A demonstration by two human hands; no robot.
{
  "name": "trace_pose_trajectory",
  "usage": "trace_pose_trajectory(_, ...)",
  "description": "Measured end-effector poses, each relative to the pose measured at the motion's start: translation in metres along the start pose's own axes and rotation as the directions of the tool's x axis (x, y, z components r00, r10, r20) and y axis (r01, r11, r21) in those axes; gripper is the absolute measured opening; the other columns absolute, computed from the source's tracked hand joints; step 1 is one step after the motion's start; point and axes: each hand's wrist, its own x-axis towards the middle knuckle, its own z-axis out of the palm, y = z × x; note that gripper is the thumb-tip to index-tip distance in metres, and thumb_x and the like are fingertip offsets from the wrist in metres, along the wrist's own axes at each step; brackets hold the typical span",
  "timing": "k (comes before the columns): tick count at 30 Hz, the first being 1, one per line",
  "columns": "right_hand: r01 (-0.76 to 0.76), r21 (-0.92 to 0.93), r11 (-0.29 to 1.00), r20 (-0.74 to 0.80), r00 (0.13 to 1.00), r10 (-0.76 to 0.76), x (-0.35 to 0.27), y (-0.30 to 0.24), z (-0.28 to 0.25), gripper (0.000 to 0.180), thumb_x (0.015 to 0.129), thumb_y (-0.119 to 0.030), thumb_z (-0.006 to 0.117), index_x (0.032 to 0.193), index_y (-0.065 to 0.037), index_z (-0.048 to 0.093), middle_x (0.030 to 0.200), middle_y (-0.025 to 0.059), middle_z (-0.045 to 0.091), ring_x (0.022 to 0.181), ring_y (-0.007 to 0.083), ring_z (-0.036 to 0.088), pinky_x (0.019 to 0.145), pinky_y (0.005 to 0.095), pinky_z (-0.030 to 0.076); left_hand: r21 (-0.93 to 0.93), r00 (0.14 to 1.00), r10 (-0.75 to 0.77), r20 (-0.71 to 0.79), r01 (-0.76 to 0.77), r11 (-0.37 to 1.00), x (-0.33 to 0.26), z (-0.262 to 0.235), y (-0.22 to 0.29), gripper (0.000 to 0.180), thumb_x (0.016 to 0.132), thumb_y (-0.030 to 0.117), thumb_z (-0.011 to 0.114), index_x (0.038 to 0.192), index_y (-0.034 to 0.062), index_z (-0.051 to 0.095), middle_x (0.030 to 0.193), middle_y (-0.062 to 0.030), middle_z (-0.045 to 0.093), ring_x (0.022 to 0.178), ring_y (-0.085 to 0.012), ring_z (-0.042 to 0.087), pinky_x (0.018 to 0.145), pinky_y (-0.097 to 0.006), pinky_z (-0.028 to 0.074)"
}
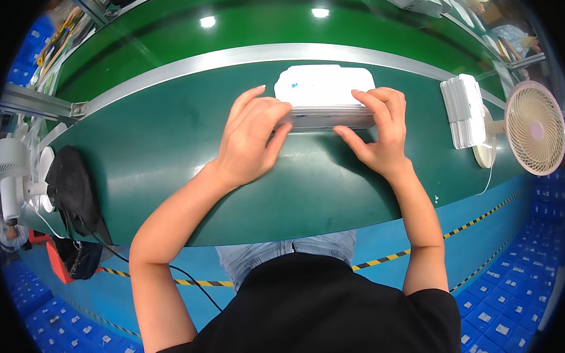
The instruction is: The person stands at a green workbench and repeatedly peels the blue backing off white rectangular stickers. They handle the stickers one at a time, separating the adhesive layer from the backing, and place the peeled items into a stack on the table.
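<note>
Before me on the green table lies a stack of flat white pieces [326,85], with layered greyish edges facing me and a small blue mark on top. My left hand [253,130] grips its left end, with a fingertip at the top edge and the thumb lower down. At the right end is my right hand [384,128], its fingers bent over the upper corner and its thumb by the lower front edge. What the pieces are made of, I cannot tell.
A second stack of white pieces [463,112] stands at the right beside a round fan [536,128]. On the left are a white fan [10,166] and a black mesh cap-like item [71,182]. Beyond the metal rail [227,58] runs a green belt [263,23].
</note>
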Motion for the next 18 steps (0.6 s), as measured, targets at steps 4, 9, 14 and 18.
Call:
trace_pose_trajectory(4,-0.035,0.081,0.996,0.007,0.999,0.035,-0.0011,0.0054,-0.0021,0.054,0.073,-0.028,0.083,0.119,-0.007,0.063,0.105,0.0093,0.059,0.095,0.0272,0.054,0.083,0.0386,0.039,0.010,1.000,0.030,0.008,-0.030,1.000,0.0002,0.0003,0.0011,0.056,0.074,-0.008,0.076,0.123,0.0053,0.052,0.103,-0.0121,0.067,0.091,-0.0272,0.067,0.101,-0.054,0.045)
trace_pose_trajectory(9,-0.064,0.120,0.991,-0.002,0.998,0.064,0.0001,0.0084,-0.0026,0.053,0.074,-0.026,0.084,0.118,-0.006,0.063,0.108,0.0105,0.061,0.095,0.0277,0.055,0.083,0.0383,0.041,0.025,0.999,0.051,0.005,-0.051,0.998,0.0012,0.0011,0.0041,0.057,0.074,-0.008,0.076,0.123,0.0059,0.052,0.102,-0.0112,0.067,0.090,-0.0263,0.067,0.102,-0.054,0.044)
trace_pose_trajectory(14,-0.056,0.146,0.988,0.001,0.998,0.057,0.0009,0.0074,-0.0039,0.054,0.073,-0.020,0.085,0.119,-0.004,0.062,0.109,0.0123,0.061,0.096,0.0293,0.056,0.081,0.0388,0.046,0.003,1.000,0.027,0.015,-0.028,1.000,-0.0007,0.0005,0.0040,0.059,0.076,-0.009,0.075,0.128,0.0040,0.049,0.103,-0.0133,0.069,0.091,-0.0276,0.069,0.100,-0.052,0.046)
trace_pose_trajectory(18,-0.095,0.230,0.969,0.008,0.995,0.096,0.0002,0.0033,-0.0054,0.054,0.073,-0.016,0.084,0.121,-0.003,0.061,0.113,0.0155,0.060,0.101,0.0314,0.058,0.084,0.0399,0.049,-0.130,0.986,-0.131,0.101,0.144,0.981,-0.0036,-0.0006,0.0070,0.059,0.083,-0.007,0.070,0.135,0.0006,0.044,0.104,-0.0173,0.070,0.092,-0.0308,0.069,0.095,-0.044,0.050)
